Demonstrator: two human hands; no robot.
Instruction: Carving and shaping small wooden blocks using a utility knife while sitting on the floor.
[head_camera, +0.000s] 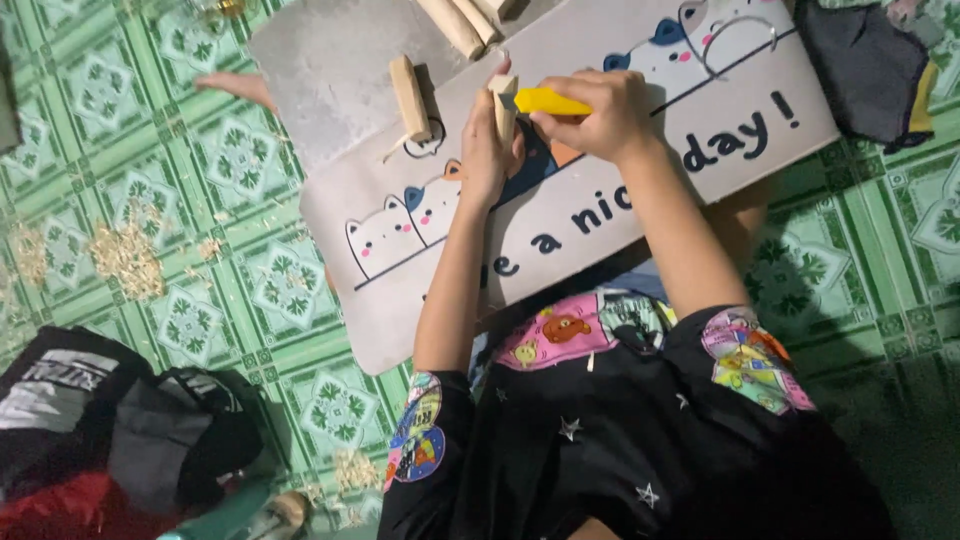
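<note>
Left hand (487, 140) is gripping an upright wooden piece (504, 105), fingers wrapped around it, over the cat-print mat (640, 200). Right hand (600, 115) is clenching a yellow-handled knife (550, 101), tip touching the piece. A second wooden stick (409, 96) is lying on the mat, just beside the left hand.

Grey printed cartoon-cat mat (640, 205) on green floor, no packages

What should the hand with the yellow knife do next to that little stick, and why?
Probably push the yellow knife in a short stroke down the wooden stick, away from the fingers. The right hand has the blade at the stick's top, the left hand grips it below, and shavings on the floor suggest whittling.
</note>
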